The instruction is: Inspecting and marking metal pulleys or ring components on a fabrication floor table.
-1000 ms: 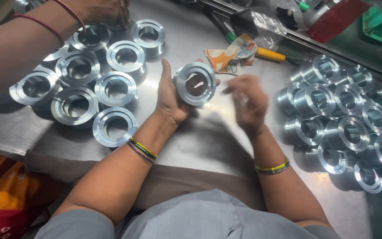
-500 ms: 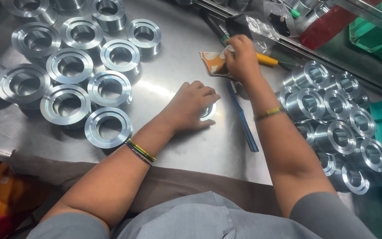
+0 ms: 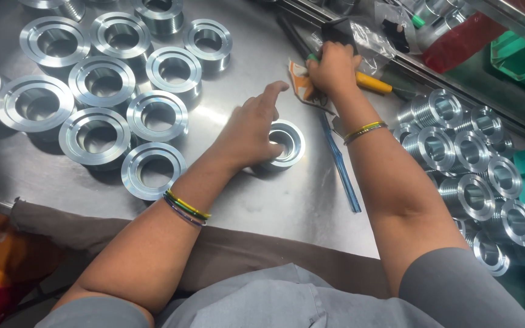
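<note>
The left hand (image 3: 251, 133) rests on a metal ring (image 3: 285, 144) lying flat, bore pointing up, fingers spread. The right hand (image 3: 334, 70) grips an orange cloth (image 3: 299, 82), fingers curled.

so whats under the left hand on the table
A shiny metal ring lies flat on the steel table. The left hand rests on its near-left side, covering that part; its bore and right rim show.

one camera only, worn on the head, looking steeply down and forward over the person's own chest and both forearms at the metal counter (image 3: 262, 200). it sits close, so the counter fills the frame edge to edge, its far edge at the top right.
</note>
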